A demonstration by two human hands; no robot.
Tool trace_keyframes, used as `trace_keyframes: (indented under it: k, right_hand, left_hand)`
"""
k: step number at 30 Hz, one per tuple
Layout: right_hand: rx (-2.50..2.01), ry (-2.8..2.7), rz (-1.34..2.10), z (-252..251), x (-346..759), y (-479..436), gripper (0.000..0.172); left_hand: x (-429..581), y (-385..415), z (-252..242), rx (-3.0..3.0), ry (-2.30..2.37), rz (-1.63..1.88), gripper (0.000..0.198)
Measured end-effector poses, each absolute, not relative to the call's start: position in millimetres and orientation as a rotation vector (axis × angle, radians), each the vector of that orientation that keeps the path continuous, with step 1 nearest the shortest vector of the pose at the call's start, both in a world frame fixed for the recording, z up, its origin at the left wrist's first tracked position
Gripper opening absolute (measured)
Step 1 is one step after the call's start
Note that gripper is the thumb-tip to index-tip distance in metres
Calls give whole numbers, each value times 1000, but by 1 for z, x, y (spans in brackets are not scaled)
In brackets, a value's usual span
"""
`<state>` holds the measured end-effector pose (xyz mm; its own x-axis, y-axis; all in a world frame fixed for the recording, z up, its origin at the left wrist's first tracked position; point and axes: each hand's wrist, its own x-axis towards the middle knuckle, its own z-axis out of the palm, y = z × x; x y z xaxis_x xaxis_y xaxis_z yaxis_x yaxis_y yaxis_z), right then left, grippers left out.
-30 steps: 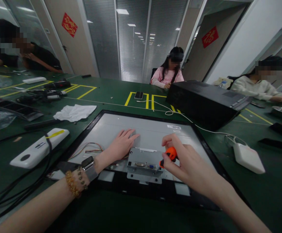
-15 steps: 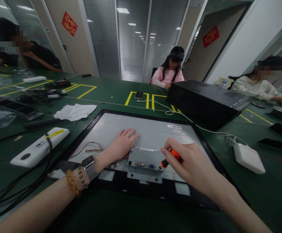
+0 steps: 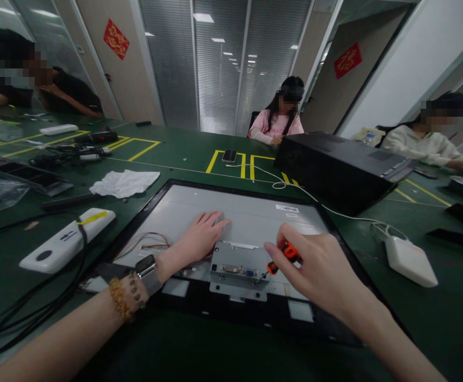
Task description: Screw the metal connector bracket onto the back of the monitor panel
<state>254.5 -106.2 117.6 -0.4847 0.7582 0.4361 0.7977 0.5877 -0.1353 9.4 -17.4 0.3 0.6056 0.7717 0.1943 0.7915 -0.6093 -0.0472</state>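
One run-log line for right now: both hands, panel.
right hand: holds orange screwdriver, tip near metal bracket | left hand: rests palm-down on grey panel | panel: lies on green table

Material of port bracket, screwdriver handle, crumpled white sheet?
Port bracket: likely sheet metal, dull grey, with crisp folded edges.
Screwdriver handle: probably plastic or rubber, moulded-looking, orange and black; gloss unclear.
Crumpled white sheet: matte; soft creases suggest tissue, possibly cloth.
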Motion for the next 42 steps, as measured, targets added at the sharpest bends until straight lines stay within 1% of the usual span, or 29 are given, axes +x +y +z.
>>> trace_keyframes:
  k: [2, 5, 8, 11, 13, 17, 18, 22, 27, 31, 35, 37, 42]
  right_hand:
    - [-1246, -2350, -91, 117, 254, -106, 17]
    - [-1251, -2349, 37, 120, 251, -108, 2]
    - [-1245, -2347, 100, 123, 250, -110, 4]
    - [-1191, -2359, 77, 124, 251, -110, 1]
    - [-1174, -2382, 54, 123, 252, -109, 5]
    - [-1239, -2373, 58, 119, 254, -107, 17]
    - [-1253, -2363, 65, 118, 253, -107, 17]
    - [-1251, -2355, 86, 118, 251, -108, 4]
    - [-1213, -2368, 142, 125, 250, -112, 10]
    - [-1154, -2427, 197, 127, 252, -112, 3]
    - [-1204, -2403, 184, 123, 253, -110, 22]
    - [-1225, -2382, 162, 121, 253, -108, 26]
    - [-1230, -2365, 115, 120, 254, -107, 10]
  left_hand:
    - [9, -18, 2, -2708, -1316, -236, 44]
    - [9, -17, 0, -2712, -1323, -249, 44]
    - [9, -16, -3, -2706, -1330, -271, 43]
    - [9, -16, -3, -2691, -1331, -280, 42]
    - [10, -17, -1, -2684, -1328, -278, 42]
    - [11, -20, 4, -2699, -1339, -246, 42]
    - [11, -20, 5, -2707, -1341, -238, 43]
    - [11, -20, 4, -2715, -1336, -247, 44]
    - [10, -16, -3, -2689, -1326, -274, 42]
    - [9, -15, -6, -2675, -1315, -273, 44]
    - [10, -17, -2, -2682, -1317, -247, 44]
    - [10, -18, 1, -2693, -1327, -237, 45]
    - [11, -19, 4, -2711, -1337, -236, 44]
